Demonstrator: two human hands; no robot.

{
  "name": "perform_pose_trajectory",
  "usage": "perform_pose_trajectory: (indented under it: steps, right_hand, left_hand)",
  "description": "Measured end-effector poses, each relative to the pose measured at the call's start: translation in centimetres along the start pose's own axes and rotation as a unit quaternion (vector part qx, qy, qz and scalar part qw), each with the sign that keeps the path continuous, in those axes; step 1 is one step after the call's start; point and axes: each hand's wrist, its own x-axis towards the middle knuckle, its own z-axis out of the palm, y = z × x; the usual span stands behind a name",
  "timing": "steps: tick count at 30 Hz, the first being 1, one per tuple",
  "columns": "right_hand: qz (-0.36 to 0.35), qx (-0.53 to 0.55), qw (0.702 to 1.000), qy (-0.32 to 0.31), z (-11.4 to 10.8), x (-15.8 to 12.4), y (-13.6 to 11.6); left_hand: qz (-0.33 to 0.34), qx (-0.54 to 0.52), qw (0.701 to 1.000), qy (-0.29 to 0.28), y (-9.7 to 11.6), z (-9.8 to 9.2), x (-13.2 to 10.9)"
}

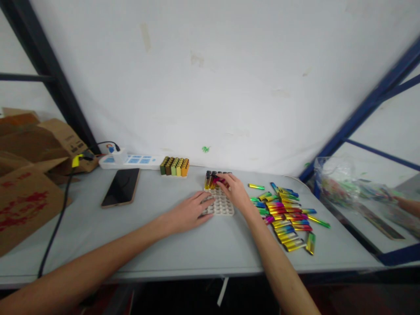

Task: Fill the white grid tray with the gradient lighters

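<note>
A white tray (223, 205) with rows of round holes lies on the table before me. In its far rows stand several shiny tubes (208, 180) with dark tops, which look like lighter bodies. My left hand (192, 212) lies across the tray's left edge, fingers stretched out and touching it. Above the far part of the tray is my right hand (233, 190), its fingers closed on a magenta metallic tube (218, 181), mostly hidden by the fingers. To the right of that hand lies a loose pile of shiny rainbow-coloured tubes (285, 214).
Against the wall stands a block of green, brown and orange tubes (174, 167). Left of it are a white power strip (141, 161), a phone (121, 187) and a cardboard box (29, 197). Beyond the blue frame (364, 109), another person's hand (407, 205) shows near plastic bags (337, 181).
</note>
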Motion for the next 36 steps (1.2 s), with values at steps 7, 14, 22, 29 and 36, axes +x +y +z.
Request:
perform_pose_trajectory:
  steps: [7, 14, 22, 29, 36]
  right_hand:
    - [0.007, -0.047, 0.998, -0.037, -0.4, -0.1, -0.7]
    - [0.124, -0.141, 0.982, -0.014, -3.5, -0.2, 1.5]
    - [0.366, -0.326, 0.866, -0.102, -7.0, -3.2, 6.1]
    - [0.379, -0.316, 0.857, -0.150, -5.8, -3.9, 6.7]
    - [0.248, -0.256, 0.934, 0.009, -4.9, -3.5, 6.8]
  left_hand:
    - [0.001, 0.008, 1.000, -0.009, 0.0, -0.1, 0.0]
    - [0.011, -0.002, 1.000, -0.003, -0.2, -0.1, 0.0]
    - [0.010, -0.006, 1.000, -0.005, -0.1, -0.2, -0.1]
    - [0.006, -0.007, 1.000, -0.010, -0.1, -0.3, -0.1]
    - [0.007, -0.005, 1.000, -0.004, -0.2, -0.2, -0.2]
